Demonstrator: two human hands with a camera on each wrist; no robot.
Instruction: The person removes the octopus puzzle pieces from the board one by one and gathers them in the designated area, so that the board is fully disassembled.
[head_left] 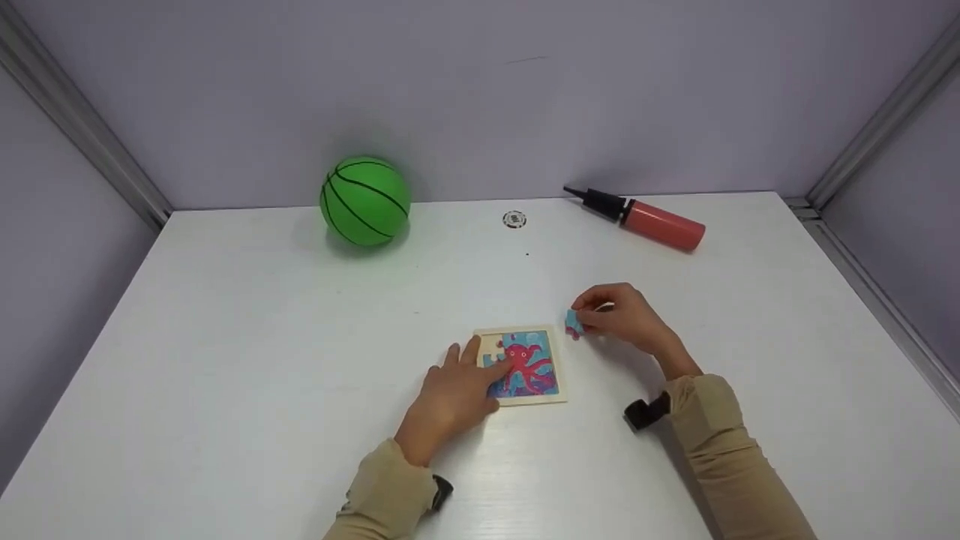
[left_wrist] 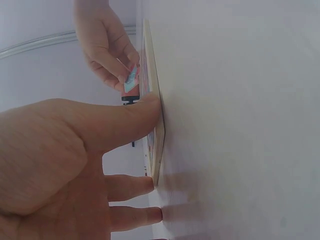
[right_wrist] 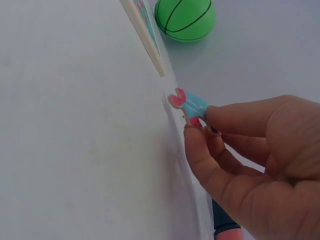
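A square wooden jigsaw puzzle (head_left: 559, 375) with a pink octopus on blue lies flat on the table, bare wood showing in its upper-left corner. My left hand (head_left: 454, 390) rests on its left side, fingers spread, one reaching onto the picture. In the left wrist view the thumb (left_wrist: 142, 114) presses on the puzzle's edge. To the right of the puzzle, my right hand (head_left: 626, 319) pinches a blue and pink puzzle piece (right_wrist: 194, 106) between thumb and fingers. That piece is held tilted, apart from the puzzle's frame.
A green ball (head_left: 365, 201) with black lines sits at the back left by the wall. At the back right lies a red and black hand pump (head_left: 660, 225). Between them is a small round chip (head_left: 514, 219). Walls rise behind and beside the white table (head_left: 225, 360).
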